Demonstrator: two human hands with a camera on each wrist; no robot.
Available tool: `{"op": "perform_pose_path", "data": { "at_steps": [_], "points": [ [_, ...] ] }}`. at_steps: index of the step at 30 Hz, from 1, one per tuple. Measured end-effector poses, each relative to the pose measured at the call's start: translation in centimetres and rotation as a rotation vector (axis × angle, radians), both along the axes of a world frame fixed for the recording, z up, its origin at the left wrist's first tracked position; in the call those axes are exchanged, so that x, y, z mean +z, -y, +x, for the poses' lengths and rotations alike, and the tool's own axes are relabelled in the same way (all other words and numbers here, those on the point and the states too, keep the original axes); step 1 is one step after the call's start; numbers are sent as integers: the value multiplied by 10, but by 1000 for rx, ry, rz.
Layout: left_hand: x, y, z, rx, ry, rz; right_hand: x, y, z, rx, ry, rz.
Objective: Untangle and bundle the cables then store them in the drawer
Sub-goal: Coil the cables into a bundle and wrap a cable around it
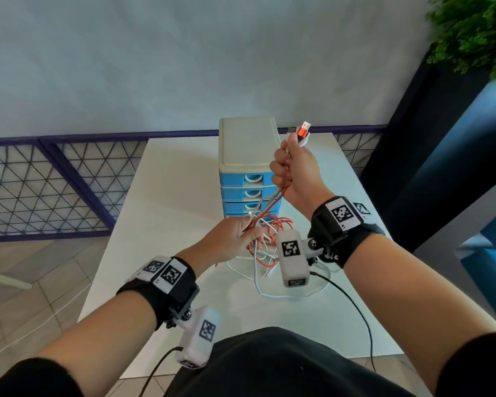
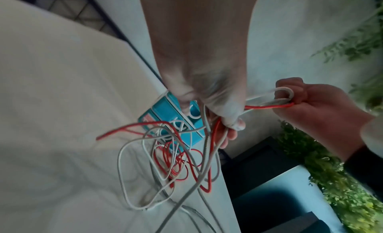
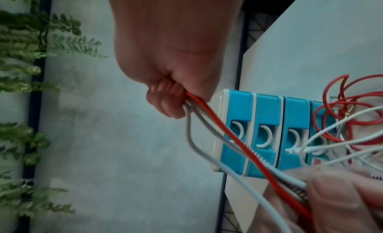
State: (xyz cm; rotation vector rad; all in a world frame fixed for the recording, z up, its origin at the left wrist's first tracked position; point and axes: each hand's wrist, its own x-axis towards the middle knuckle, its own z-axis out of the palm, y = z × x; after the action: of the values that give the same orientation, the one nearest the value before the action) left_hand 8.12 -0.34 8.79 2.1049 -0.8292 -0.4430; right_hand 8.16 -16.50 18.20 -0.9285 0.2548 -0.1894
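Observation:
My right hand [image 1: 291, 164] is raised in front of the drawer unit [image 1: 248, 167], fist closed round the upper ends of red and white cables [image 1: 272, 200]; an orange USB plug [image 1: 304, 130] sticks out above it. Lower and nearer, my left hand [image 1: 238, 236] pinches the same strands, which run taut between the hands. Below it the cable tangle [image 1: 265, 253] lies in loops on the white table [image 1: 184, 196]. The left wrist view shows the left hand [image 2: 223, 121], the loops [image 2: 176, 162] and the right hand [image 2: 300, 102]. In the right wrist view the right hand [image 3: 172, 102] grips cables [image 3: 228, 138].
The small unit has a cream top and several blue drawers [image 3: 265, 130], all closed, standing at the table's far middle. A black lead [image 1: 352, 305] runs over the table's near right. A blue mesh railing [image 1: 55, 181] lies left, a plant [image 1: 476, 32] and dark panel right.

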Motion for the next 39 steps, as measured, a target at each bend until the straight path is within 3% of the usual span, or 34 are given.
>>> {"op": "perform_pose_path", "data": {
  "at_steps": [4, 9, 14, 21, 25, 27, 30, 32, 35, 39],
  "points": [
    [-6, -5, 2, 54, -44, -5, 3, -5, 4, -33, 3, -34],
    [-19, -10, 8, 102, 8, 133, 8, -10, 6, -36, 15, -48],
    [-41, -29, 8, -6, 239, 522, 30, 0, 11, -107, 55, -24],
    [-64, -42, 9, -40, 202, 688, 46, 5, 12, -133, 66, -28],
    [-55, -42, 14, -53, 129, 804, 40, 3, 6, -96, 84, -71],
    [-44, -38, 15, -38, 48, 682, 35, 7, 2, -78, 83, -109],
    [-16, -34, 18, 11, -74, 102, 26, 12, -4, -62, 59, -129],
    [12, -27, 15, 3, -127, -140, 21, 13, -5, -50, 51, -112],
    [58, -4, 1, -64, -134, -210, 15, 4, -7, -14, 36, -93],
    [81, 32, -5, -86, -214, -139, 14, -7, -10, 26, 59, -76]
  ]
}}
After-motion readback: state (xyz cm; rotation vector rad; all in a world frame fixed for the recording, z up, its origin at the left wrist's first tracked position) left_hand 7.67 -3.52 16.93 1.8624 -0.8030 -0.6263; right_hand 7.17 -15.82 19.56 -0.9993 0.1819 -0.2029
